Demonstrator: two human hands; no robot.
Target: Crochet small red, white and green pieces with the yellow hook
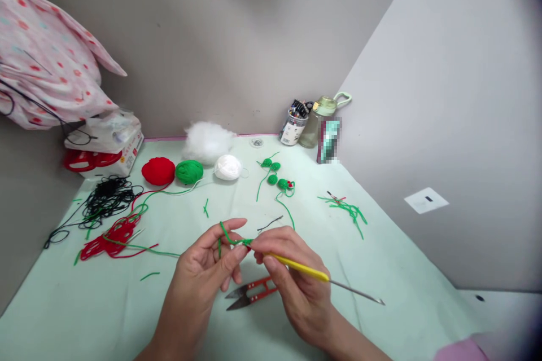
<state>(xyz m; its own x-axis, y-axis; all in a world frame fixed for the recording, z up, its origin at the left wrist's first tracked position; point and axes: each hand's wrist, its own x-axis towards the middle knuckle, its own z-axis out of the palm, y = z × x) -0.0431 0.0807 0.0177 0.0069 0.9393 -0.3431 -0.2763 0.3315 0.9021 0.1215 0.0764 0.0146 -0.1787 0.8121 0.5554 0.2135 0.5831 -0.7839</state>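
Observation:
My left hand (212, 262) pinches a small piece of green crochet work (243, 242) between thumb and fingers. A strand of green yarn (223, 231) loops over its raised index finger. In my right hand (296, 287) is a crochet hook (302, 268) with a yellow handle, its bare metal end pointing out to the lower right. The working tip meets the green piece, where fingers hide it. A bit of red shows under the stitches. Beneath the hands lie thread snips (249, 292) with orange handles, partly covered by the right hand.
Red (158, 171), green (189, 172) and white yarn balls (228, 167) stand at the back, by white stuffing (208, 142). Tangled black (110, 200) and red yarn (116, 238) lie left. Small green crocheted balls (272, 179) and green scraps (347, 211) lie right, before a pen cup (293, 127) and bottle (312, 127).

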